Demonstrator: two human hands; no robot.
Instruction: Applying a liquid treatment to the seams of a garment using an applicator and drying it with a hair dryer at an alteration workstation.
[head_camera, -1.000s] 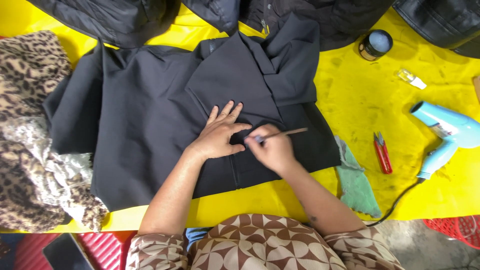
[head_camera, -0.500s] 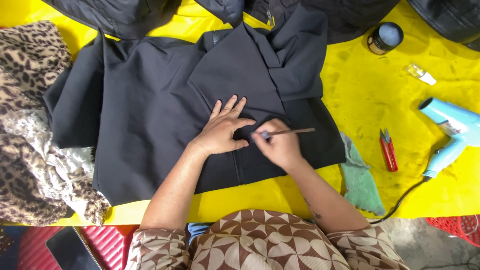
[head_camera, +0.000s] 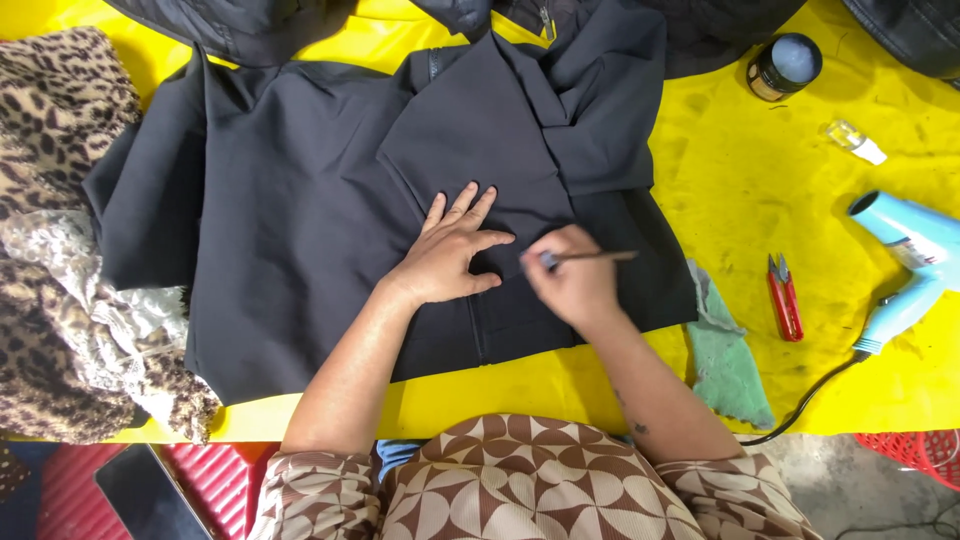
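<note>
A black garment lies spread flat on the yellow table. My left hand presses palm-down on the fabric near its middle, fingers apart. Just to its right, my right hand grips a thin brush whose handle points right; its tip meets the cloth between my two hands. A seam runs down the garment below my left hand.
A leopard-print cloth with lace lies at the left. Right of the garment lie a green rag, red thread snips, a light blue hair dryer with cord, a small clear bottle and a dark round tin. Dark jackets lie at the far edge.
My right hand has shifted the brush slightly along the fabric beside my left hand. The left hand stays pressed in the same place on the garment.
</note>
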